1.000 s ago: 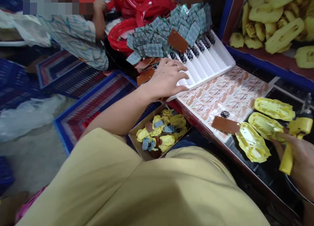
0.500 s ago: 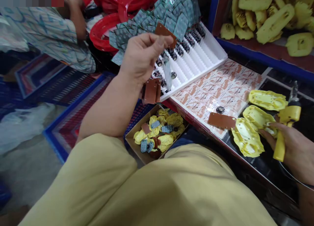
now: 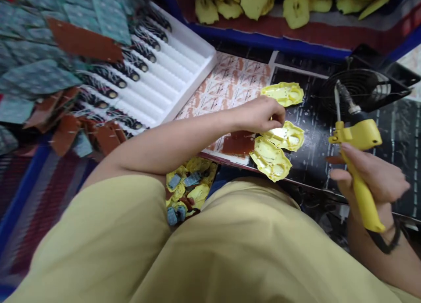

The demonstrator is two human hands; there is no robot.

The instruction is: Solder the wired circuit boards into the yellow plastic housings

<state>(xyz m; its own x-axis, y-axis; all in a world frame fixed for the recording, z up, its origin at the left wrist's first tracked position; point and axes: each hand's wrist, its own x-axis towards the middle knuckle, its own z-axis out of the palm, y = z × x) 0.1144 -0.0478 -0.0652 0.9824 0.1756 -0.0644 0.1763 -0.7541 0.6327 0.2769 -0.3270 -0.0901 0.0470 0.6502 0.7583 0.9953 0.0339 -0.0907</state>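
Observation:
My left hand (image 3: 261, 114) is over the yellow plastic shells, its fingers curled and pressed together. Whatever they may hold is hidden. Just beyond it lies one yellow shell (image 3: 287, 93); a second shell (image 3: 292, 136) is under the fingertips, and a third shell (image 3: 271, 160) sits nearer my body. A brown circuit board (image 3: 237, 144) lies partly beneath my left wrist. My right hand (image 3: 371, 176) is wrapped round the handle of a yellow soldering gun (image 3: 358, 134), raised above the black worktop with its tip pointing away from me.
A white foam tray (image 3: 184, 70) holds rows of small wired speakers. Greenish circuit boards (image 3: 42, 81) and a brown board (image 3: 85, 40) are piled over its left part. A blue-edged crate (image 3: 269, 35) contains yellow shells. A black fan (image 3: 358, 90) stands behind the soldering gun. Mixed parts (image 3: 187, 184) lie below the table edge.
My left hand has come away from the board pile to the yellow shells. My right hand has lifted the soldering gun away from the shells. The view has swung right.

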